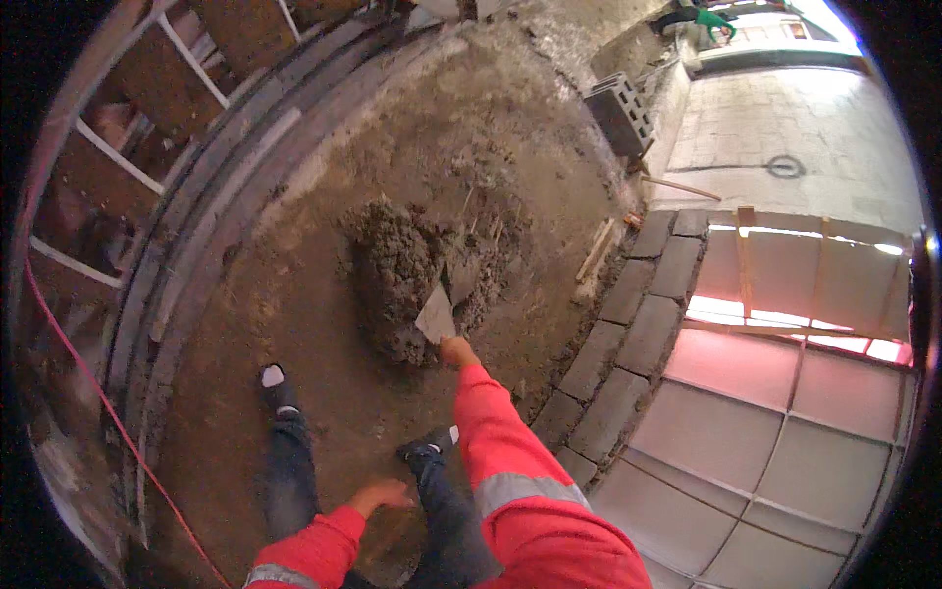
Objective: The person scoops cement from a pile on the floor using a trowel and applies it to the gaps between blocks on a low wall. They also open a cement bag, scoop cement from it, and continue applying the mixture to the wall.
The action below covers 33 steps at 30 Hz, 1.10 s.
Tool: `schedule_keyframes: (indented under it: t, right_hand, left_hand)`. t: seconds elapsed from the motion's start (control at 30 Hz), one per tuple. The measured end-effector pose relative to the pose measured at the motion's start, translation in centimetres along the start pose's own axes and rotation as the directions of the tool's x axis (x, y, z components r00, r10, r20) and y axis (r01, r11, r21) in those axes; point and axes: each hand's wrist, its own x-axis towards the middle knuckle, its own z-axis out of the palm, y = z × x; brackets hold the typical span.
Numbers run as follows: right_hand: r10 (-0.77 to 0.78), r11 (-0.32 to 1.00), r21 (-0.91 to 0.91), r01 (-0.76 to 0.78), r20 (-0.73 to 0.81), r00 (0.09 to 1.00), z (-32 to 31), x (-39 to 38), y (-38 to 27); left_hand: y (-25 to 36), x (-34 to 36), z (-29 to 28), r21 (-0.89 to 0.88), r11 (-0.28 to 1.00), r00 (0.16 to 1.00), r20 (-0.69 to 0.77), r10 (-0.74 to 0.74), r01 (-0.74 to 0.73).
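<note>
My right hand point(457, 351) is closed around the handle of a pointed trowel point(436, 316). The trowel's pale metal blade reaches up to the near right side of a heap of wet grey-brown mortar point(392, 260), and its tip lies against the heap. Nearer to me, my left hand point(385, 496) hangs low above my legs. It holds nothing, and its somewhat blurred fingers stretch out to the right. Both arms wear red sleeves with grey bands.
Along the right runs a low block wall point(628, 334) with mortar joints. A hollow concrete block point(620, 113) stands farther back, with wood scraps point(595, 250) nearer. Long planks or rails point(186, 211) and a pink string point(108, 407) line the left. Someone in green point(714, 22) is at the far right.
</note>
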Motion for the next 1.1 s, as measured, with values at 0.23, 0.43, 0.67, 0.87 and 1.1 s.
schedule_keyframes:
  t: [0.23, 0.43, 0.67, 0.87, 1.1]
  right_hand:
    - [0.061, 0.714, 0.699, 0.022, -0.093, 0.994, -20.8, -28.8, -13.3]
    - [0.070, 0.660, 0.668, 0.344, -0.511, 0.857, -34.9, -48.6, -24.5]
    - [0.093, 0.958, 0.275, 0.077, -0.555, 0.826, -31.9, -44.4, -19.6]
    - [0.232, 0.834, 0.534, 0.139, -0.569, 0.789, -25.8, -45.6, -15.6]
    - [0.040, 0.928, 0.345, 0.139, -0.463, 0.885, -23.6, -48.3, -11.7]
  left_hand:
    - [-3.9, -19.9, -6.4, -0.090, 0.994, 0.884, -0.458, -0.093, 0.058]
    - [-3.5, -39.5, -11.7, -0.069, 0.950, 0.630, -0.734, -0.254, 0.303]
    - [-6.8, -50.2, -9.0, -0.193, 0.805, 0.626, -0.538, -0.565, 0.561]
    - [-3.2, -51.9, -4.8, -0.325, 0.845, 0.498, -0.696, -0.517, 0.424]
    - [-0.4, -51.2, -3.0, 0.164, 0.918, 0.717, -0.678, -0.162, 0.362]
